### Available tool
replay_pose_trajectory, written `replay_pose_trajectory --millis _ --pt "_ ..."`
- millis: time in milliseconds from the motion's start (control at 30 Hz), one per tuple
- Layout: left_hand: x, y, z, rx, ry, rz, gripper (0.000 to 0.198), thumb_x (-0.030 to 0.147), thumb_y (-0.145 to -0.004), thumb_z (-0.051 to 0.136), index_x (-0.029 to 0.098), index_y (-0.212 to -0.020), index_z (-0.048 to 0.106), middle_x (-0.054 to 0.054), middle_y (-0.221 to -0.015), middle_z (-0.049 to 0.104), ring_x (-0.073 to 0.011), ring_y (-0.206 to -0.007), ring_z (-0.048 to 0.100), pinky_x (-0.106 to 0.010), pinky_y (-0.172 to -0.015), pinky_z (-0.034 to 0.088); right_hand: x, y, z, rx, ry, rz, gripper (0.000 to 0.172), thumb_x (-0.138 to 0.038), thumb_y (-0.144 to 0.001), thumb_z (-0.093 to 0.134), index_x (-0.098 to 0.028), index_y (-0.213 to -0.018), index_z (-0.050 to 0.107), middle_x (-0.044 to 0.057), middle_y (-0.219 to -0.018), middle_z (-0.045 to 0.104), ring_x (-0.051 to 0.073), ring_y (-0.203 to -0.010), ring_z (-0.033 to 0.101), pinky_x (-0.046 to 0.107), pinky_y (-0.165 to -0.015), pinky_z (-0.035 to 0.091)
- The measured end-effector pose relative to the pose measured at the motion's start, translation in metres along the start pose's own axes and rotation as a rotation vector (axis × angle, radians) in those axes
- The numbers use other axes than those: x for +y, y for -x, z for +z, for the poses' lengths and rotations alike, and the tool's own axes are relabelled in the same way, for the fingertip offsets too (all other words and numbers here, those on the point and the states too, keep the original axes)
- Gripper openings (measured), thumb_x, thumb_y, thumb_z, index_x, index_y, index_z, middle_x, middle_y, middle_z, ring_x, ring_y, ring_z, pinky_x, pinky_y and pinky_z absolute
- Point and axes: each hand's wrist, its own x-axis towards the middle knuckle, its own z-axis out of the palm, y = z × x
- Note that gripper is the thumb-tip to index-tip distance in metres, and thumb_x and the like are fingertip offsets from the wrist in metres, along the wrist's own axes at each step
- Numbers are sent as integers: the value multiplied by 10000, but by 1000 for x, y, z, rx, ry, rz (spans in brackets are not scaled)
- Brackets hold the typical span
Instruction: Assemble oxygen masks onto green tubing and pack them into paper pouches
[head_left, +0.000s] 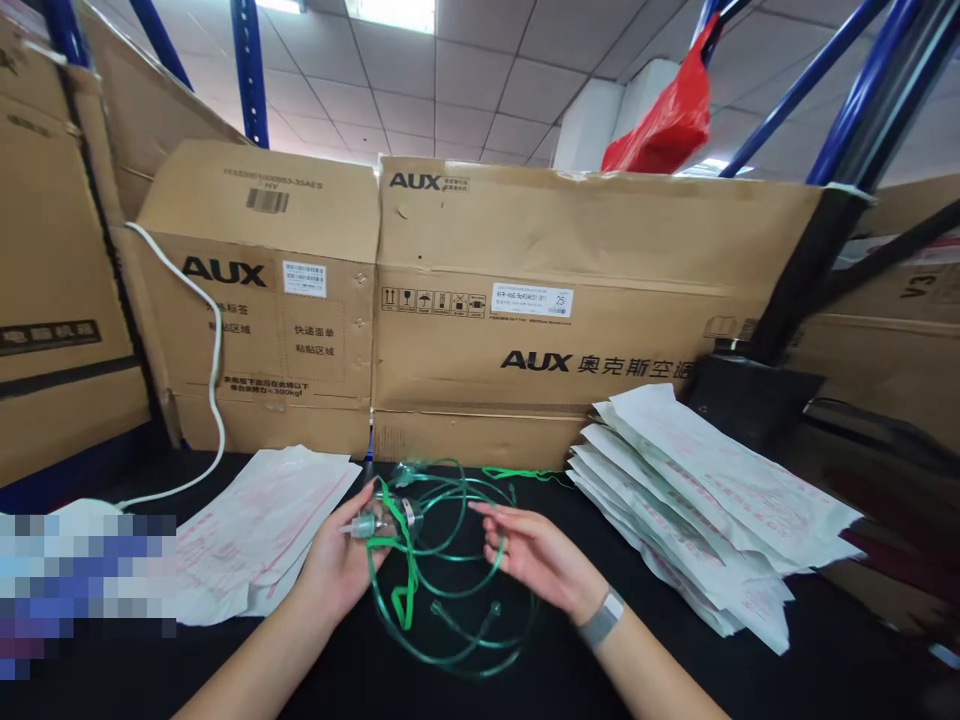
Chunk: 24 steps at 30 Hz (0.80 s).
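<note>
My left hand (343,565) is closed around a clear oxygen mask (384,520) with a pale green connector and a bright green elastic strap (409,560) hanging from it. Coils of thin green tubing (442,597) spread to the right of the mask, and two end connectors show low in the loops. At the right side of these coils is my right hand (536,555), fingers curled with a loop of tubing running to them. Its grip is partly hidden. A grey band circles my right wrist.
White paper-like packages with red print lie at left (247,535) and in a taller stack at right (682,510). Cardboard boxes (465,230) wall off the back of the black surface (322,670). A white cable (217,370) hangs at left; a black post (795,270) stands at right.
</note>
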Motion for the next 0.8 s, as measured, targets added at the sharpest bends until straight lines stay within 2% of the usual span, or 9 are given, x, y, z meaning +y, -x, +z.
replay_pose_trajectory --millis 133,200,267,333,433,567,667,800 --pt "-16 4 -2 -93 -141 -147 99 149 -774 538 135 -690 589 27 -489 533 -83 -409 511 -202 -440 427 19 -3 7 -29 61 80 242 -159 -702 645 -82 -931 638 -25 -547 536 41 -476 468 185 -508 380" --pt "-22 6 -3 -107 -235 -175 52 156 -741 584 128 -744 628 28 -505 538 -78 -425 505 -199 -460 420 22 -3 10 43 148 30 180 -230 -700 657 -98 -823 656 -30 -544 518 41 -482 456 170 -484 365" --pt "-26 8 -2 -131 -357 -134 72 172 -709 625 126 -756 655 29 -517 537 -73 -452 495 -184 -473 399 22 -2 13 151 243 -63 194 -303 -684 670 -116 -659 628 -25 -571 527 53 -523 481 168 -499 384" --pt "-28 10 0 -164 -488 -62 82 191 -697 642 129 -739 675 25 -533 540 -72 -491 489 -171 -493 380 22 -2 16 179 291 -126 296 -362 -671 671 -127 -541 548 -11 -602 550 80 -573 521 194 -541 420" --pt "-28 15 4 -209 -644 -23 95 220 -695 640 147 -655 686 1 -589 567 -96 -566 497 -181 -540 374 23 -2 17 74 315 -95 398 -427 -698 624 -139 -482 455 4 -580 562 106 -546 545 244 -559 434" --pt "-25 20 8 -307 -847 33 251 258 -699 620 154 -472 642 -37 -755 585 -155 -724 511 -218 -611 370 28 -2 17 41 474 -118 406 -435 -732 582 -141 -476 469 -23 -461 500 79 -447 480 199 -462 331" --pt "-24 18 6 -280 -985 108 228 278 -669 645 166 -471 660 -36 -836 554 -180 -800 487 -236 -657 362 28 -1 18 29 527 -163 392 -415 -724 597 -144 -460 493 -26 -436 497 77 -452 455 205 -479 317" --pt "-23 13 4 -268 -1128 275 176 283 -609 699 207 -453 676 -40 -786 545 -214 -853 450 -272 -782 334 23 1 22 2 559 -211 400 -403 -732 592 -158 -430 496 -32 -400 487 90 -478 461 226 -550 343"
